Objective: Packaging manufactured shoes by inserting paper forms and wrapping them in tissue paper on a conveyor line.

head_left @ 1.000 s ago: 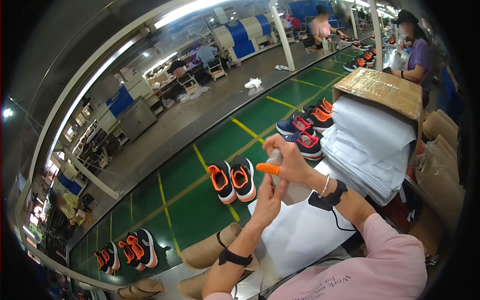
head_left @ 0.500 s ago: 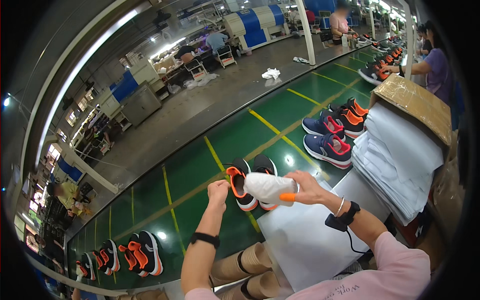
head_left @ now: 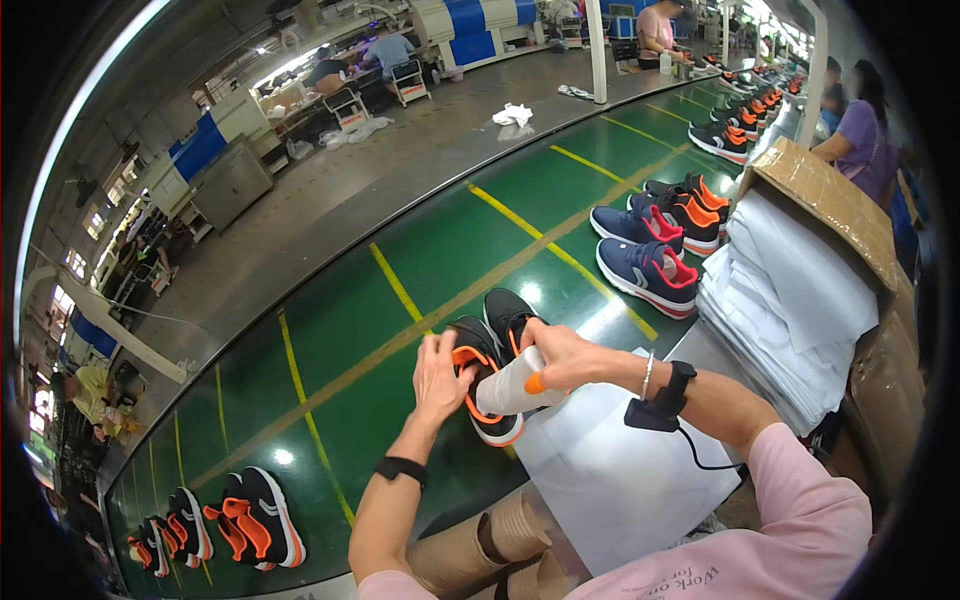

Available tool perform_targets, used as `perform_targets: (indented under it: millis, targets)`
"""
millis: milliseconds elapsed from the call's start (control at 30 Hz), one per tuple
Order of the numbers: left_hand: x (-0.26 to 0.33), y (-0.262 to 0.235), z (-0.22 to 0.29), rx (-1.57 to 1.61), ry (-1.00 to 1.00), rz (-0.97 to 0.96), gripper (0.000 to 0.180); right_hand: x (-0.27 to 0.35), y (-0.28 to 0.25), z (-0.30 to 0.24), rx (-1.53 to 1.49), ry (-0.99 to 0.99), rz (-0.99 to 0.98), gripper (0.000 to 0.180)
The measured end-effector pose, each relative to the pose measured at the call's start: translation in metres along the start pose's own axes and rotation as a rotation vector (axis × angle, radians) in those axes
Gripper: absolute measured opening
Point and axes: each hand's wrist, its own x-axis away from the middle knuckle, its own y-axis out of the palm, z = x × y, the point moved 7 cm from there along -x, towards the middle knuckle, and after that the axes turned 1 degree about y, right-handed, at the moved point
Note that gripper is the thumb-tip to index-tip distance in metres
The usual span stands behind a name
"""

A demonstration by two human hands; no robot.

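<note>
At the near edge of the green belt [head_left: 420,250], the left hand [head_left: 440,375] grips a black-and-orange shoe [head_left: 480,385]; the right hand [head_left: 560,355] holds a white paper wad [head_left: 510,390] at its opening. Open belt lies leftward.

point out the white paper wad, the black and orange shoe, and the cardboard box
white paper wad [head_left: 508,390], head view, on its middle
black and orange shoe [head_left: 482,400], head view, on its orange collar
cardboard box [head_left: 820,195], head view, on its top flap

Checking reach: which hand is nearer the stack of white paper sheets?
Right. The right hand is closer to the paper stack; the left hand is farther left.
</note>
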Motion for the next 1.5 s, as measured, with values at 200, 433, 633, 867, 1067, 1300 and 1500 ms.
perform_targets:
  millis: [200, 433, 633, 867, 1067, 1300, 1500]
  targets:
    - [-0.024, 0.011, 0.016, -0.103, 0.194, -0.248, 0.016, -0.018, 0.043, -0.006, 0.265, -0.105, 0.152, 0.048]
    - [-0.006, -0.014, -0.024, -0.078, -0.141, -0.331, 0.024, -0.028, 0.075, -0.025, 0.317, -0.281, 0.101, 0.056]
    - [0.007, -0.012, -0.017, -0.181, -0.12, -0.209, 0.023, -0.019, 0.105, -0.037, 0.455, -0.359, 0.304, 0.037]
    - [0.005, -0.019, -0.008, -0.02, 0.027, -0.165, 0.013, 0.006, 0.126, -0.031, 0.281, -0.622, 0.203, 0.032]
    - [0.003, 0.007, 0.04, -0.277, 0.302, -0.321, 0.012, -0.068, 0.156, 0.003, 0.504, -0.315, -0.189, 0.026]
    - [0.025, -0.079, 0.053, -0.176, 0.057, -0.239, 0.013, -0.004, 0.092, -0.046, 0.128, -0.436, 0.151, 0.017]
    - [0.172, -0.201, 0.151, 0.141, -0.096, 0.064, 0.006, 0.184, 0.089, -0.059, -0.254, -0.727, -0.109, 0.011]
